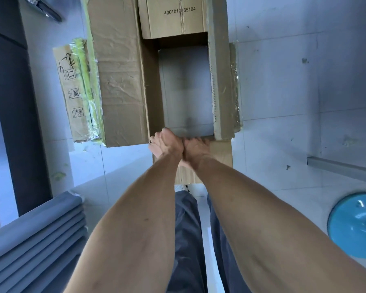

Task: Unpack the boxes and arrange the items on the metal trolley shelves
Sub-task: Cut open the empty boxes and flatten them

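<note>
On the pale tiled floor, directly ahead of the standing person, lies a large open cardboard box with its flaps folded outward. Its near compartment shows only a bare grey bottom; no item is visible there. At the far end a smaller sealed carton, printed with a number, sits inside the large box and has not been opened. The left hand and right hand meet side by side, touching, at the near rim of the large box. The left-hand fingers are curled, apparently over that rim. The right-hand fingers also bend over the edge, but what they hold cannot be told. A second flat package, marked with handling symbols and bound with yellow-green tape, lies just beside the large box on its left and looks unopened. A stack of grey panels lies at the lower left, a grey bar at the right, and a blue round object at the lower right. No assembled trolley or shelf is in view. Judged from this arrangement, the task is at an early-to-middle stage: part of the large box appears emptied, while the inner carton and the taped package remain to be unpacked, and arranging on the trolley shelves is not yet shown.
</note>
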